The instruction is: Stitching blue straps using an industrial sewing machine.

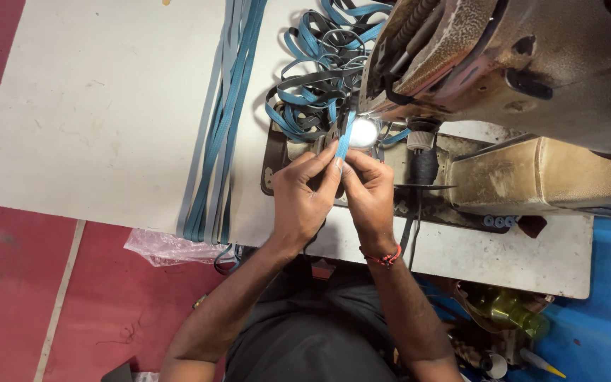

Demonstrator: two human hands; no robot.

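Note:
My left hand (pixel 302 194) and my right hand (pixel 370 192) meet in front of the needle area of an old industrial sewing machine (pixel 518 64). Together they pinch a narrow blue strap (pixel 342 143) that runs up under the machine's bright lamp (pixel 364 131). My right wrist wears a red thread band (pixel 383 257). Behind the hands lies a tangled pile of blue and dark straps with metal rings (pixel 316 78).
A long bundle of blue and grey straps (pixel 217 141) hangs across the white table (pixel 100 106) and over its front edge. A black thread spool (pixel 424 161) stands beside the machine. A clear plastic bag (pixel 164 247) hangs below the table. Red floor lies left, a blue sheet right.

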